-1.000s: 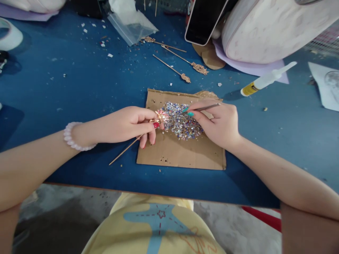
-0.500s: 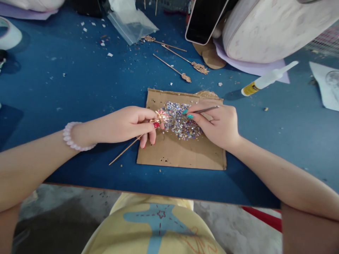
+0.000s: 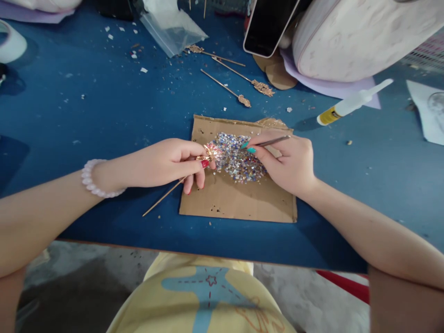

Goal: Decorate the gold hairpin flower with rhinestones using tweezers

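My left hand [image 3: 183, 159] is closed on a gold hairpin [image 3: 163, 200], its long stem slanting down to the left and its pinkish ornamental head poking out past my fingertips. In my right hand [image 3: 286, 159] a pair of slim metal tweezers [image 3: 272, 141] is pinched between thumb and finger, the tips pointing left over a heap of small glittering rhinestones [image 3: 244, 166]. The heap lies on a piece of brown cardboard [image 3: 239, 203]. The hairpin's head is beside the heap's left edge, and my fingers hide part of it.
Several gold hairpins [image 3: 262, 88] lie behind the cardboard. A glue bottle [image 3: 342, 108] with a long nozzle is at the right. Farther back are a phone [image 3: 268, 27], a plastic bag [image 3: 173, 34] and a whitish pouch [image 3: 347, 41]. A tape roll [image 3: 12, 44] sits far left.
My right hand has tilted the tweezers slightly and moved their tips a little left and down into the rhinestones. My left hand and the hairpin stay nearly still.
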Tool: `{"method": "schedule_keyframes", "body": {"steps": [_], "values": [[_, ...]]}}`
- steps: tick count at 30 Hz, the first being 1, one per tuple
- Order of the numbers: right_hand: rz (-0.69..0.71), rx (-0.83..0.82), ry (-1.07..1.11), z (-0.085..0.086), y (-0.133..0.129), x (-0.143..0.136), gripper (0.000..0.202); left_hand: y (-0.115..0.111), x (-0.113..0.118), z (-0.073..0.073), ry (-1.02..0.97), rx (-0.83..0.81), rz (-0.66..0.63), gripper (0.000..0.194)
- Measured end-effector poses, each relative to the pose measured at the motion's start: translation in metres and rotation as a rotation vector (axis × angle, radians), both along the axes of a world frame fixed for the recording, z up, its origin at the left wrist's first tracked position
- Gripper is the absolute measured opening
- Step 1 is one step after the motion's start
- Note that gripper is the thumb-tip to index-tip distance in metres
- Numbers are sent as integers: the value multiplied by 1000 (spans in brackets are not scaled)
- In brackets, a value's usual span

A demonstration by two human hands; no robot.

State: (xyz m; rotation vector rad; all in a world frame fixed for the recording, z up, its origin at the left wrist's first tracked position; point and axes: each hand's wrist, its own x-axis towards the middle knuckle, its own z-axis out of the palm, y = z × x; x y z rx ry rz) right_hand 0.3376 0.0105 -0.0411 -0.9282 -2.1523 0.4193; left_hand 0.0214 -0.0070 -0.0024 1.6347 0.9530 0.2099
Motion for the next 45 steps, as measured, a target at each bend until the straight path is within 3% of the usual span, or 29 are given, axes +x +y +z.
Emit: {"method": "schedule_keyframes", "body": {"steps": [45], "values": [[90,27,-39,4,-3,1,23,1,1,0,10,18,-5,17]]}}
